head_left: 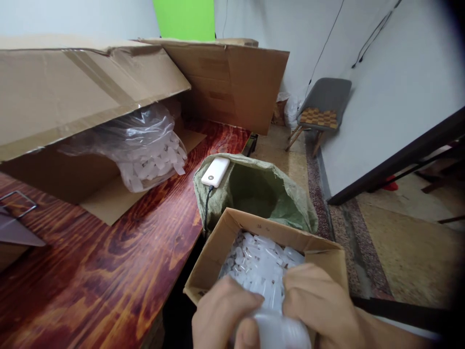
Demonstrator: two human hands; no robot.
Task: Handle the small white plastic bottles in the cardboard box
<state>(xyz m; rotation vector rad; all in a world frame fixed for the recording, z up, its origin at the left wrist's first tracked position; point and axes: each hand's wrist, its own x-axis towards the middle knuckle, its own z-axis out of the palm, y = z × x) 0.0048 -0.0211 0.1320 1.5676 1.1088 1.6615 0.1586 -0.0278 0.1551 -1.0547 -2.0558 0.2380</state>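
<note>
In the head view an open cardboard box [325, 266] holds many small translucent white plastic pieces [259, 259]. Over its near side my left hand [223, 312] is closed, thumb and fingers pinching a blurred translucent plastic piece [279, 332] at the bottom edge. My right hand [317, 303] is curled shut right beside that piece, its knuckles up. What its fingers grip is hidden from me. Behind the small box, a green woven sack [290, 189] gapes open, with a white power bank [215, 172] and black cable on its rim.
On the left, a red-brown wooden table [145, 257] carries a large cardboard box [225, 82] on its side. A clear plastic bag [145, 140] of similar white pieces spills toward its opening. A grey chair [327, 97] stands by the wall at the back right.
</note>
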